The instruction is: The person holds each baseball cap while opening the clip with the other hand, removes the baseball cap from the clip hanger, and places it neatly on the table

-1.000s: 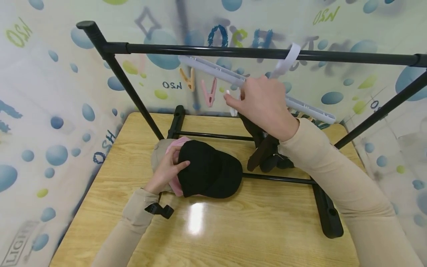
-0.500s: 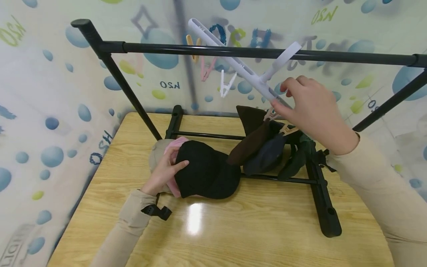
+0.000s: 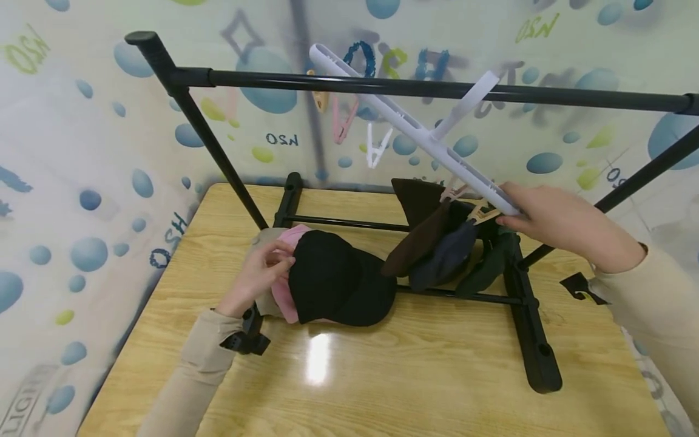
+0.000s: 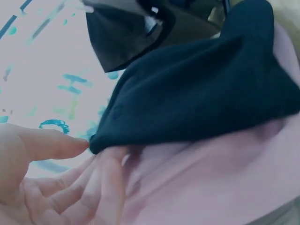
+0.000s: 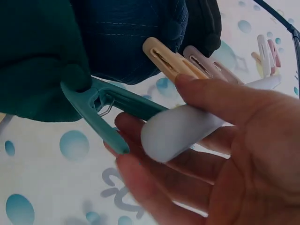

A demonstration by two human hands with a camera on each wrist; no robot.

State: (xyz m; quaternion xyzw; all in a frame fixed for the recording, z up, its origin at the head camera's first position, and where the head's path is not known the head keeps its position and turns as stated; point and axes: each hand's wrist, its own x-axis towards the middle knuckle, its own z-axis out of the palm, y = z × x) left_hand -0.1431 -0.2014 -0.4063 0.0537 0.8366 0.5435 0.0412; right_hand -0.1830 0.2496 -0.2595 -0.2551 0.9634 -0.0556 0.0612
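Note:
My left hand [image 3: 253, 276] is at the rear edge of a black cap [image 3: 335, 282], its thumb and fingertips pinching that edge in the left wrist view. Beneath the black cap lie a pink cap [image 3: 283, 303] and a beige cap [image 3: 262, 238]. My right hand [image 3: 568, 221] grips the lower end of a tilted white clip hanger [image 3: 404, 121], thumb on top and fingers below. From this end hang a brown cap [image 3: 417, 240], a navy cap [image 3: 443, 258] and a green cap [image 3: 486, 267]. A green clothespin [image 5: 93, 101] clips the green cap beside my fingers.
The hanger's hook [image 3: 469, 103] is over the black rack's top bar [image 3: 262, 80]. Orange, pink [image 3: 343, 121] and white [image 3: 377, 145] clothespins dangle at its raised end. The rack's foot [image 3: 537, 352] stands on the wooden table [image 3: 426, 370], with a patterned curtain behind.
My right hand has moved from the hanger's middle down to its right end. The hanger's left end has risen and turned. My left hand has slid slightly left along the black cap's edge.

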